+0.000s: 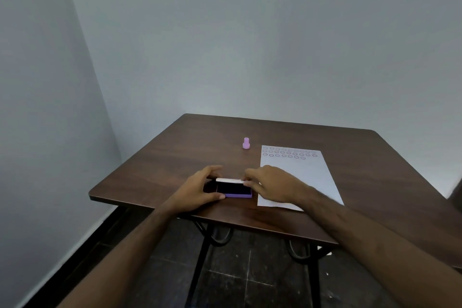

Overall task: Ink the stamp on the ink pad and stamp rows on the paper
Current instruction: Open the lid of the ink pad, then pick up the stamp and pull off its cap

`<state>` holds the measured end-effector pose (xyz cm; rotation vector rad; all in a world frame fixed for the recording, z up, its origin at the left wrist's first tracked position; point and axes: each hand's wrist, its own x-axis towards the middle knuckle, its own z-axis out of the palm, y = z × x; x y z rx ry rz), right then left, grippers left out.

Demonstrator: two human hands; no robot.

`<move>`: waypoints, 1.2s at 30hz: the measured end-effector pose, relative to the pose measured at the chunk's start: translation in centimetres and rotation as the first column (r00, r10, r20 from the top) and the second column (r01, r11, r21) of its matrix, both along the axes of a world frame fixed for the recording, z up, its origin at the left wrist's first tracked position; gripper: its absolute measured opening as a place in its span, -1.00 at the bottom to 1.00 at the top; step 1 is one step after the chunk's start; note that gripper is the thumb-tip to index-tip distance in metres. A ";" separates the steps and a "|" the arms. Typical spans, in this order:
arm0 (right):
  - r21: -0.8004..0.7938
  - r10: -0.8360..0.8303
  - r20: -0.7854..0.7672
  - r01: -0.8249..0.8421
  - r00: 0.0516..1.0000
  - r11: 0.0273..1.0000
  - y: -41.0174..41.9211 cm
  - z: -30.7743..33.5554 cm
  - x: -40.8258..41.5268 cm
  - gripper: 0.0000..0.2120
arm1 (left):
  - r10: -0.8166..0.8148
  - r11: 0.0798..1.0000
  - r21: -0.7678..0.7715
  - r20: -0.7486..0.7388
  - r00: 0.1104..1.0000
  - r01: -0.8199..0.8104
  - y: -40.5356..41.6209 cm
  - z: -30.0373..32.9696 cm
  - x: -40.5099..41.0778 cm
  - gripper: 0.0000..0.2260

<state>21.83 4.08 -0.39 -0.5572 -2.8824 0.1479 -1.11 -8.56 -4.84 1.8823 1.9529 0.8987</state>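
Note:
A purple ink pad point(234, 190) lies near the table's front edge, its dark pad showing and its white lid point(229, 180) raised along the far side. My left hand point(200, 189) grips the pad's left end. My right hand point(271, 184) pinches the lid's right end. A small pink stamp point(246, 143) stands upright alone farther back on the table. The white paper point(300, 175) lies to the right of the pad, with three rows of purple ring prints point(290, 153) along its far edge. My right wrist covers part of the sheet's near left corner.
The dark wooden table point(175, 157) stands in a corner between two pale walls. Its front edge runs just below the ink pad. Black metal legs and a dark tiled floor point(237, 277) show underneath.

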 end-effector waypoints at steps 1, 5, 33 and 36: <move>0.011 0.003 -0.005 -0.003 1.000 1.000 0.5 0.5 -0.2 -0.76 | 0.006 1.000 -0.029 0.016 1.000 -0.006 0.1 0.2 -0.2 -0.26; -0.050 -0.026 -0.082 0.022 0.996 0.999 2.8 2.0 -1.6 -0.74 | -0.004 0.994 -0.113 0.104 0.995 0.016 0.9 0.8 -0.8 -0.13; -0.333 -0.414 -0.241 0.326 0.878 0.885 13.6 0.2 -8.4 -0.77 | 0.138 0.980 0.170 -0.187 0.973 -0.107 5.1 -0.7 -3.6 -0.64; -0.311 -0.398 -0.218 0.323 0.891 0.894 14.8 -0.3 -10.0 -0.66 | 0.150 0.973 0.207 -0.241 0.959 -0.100 5.4 -0.7 -3.7 -0.67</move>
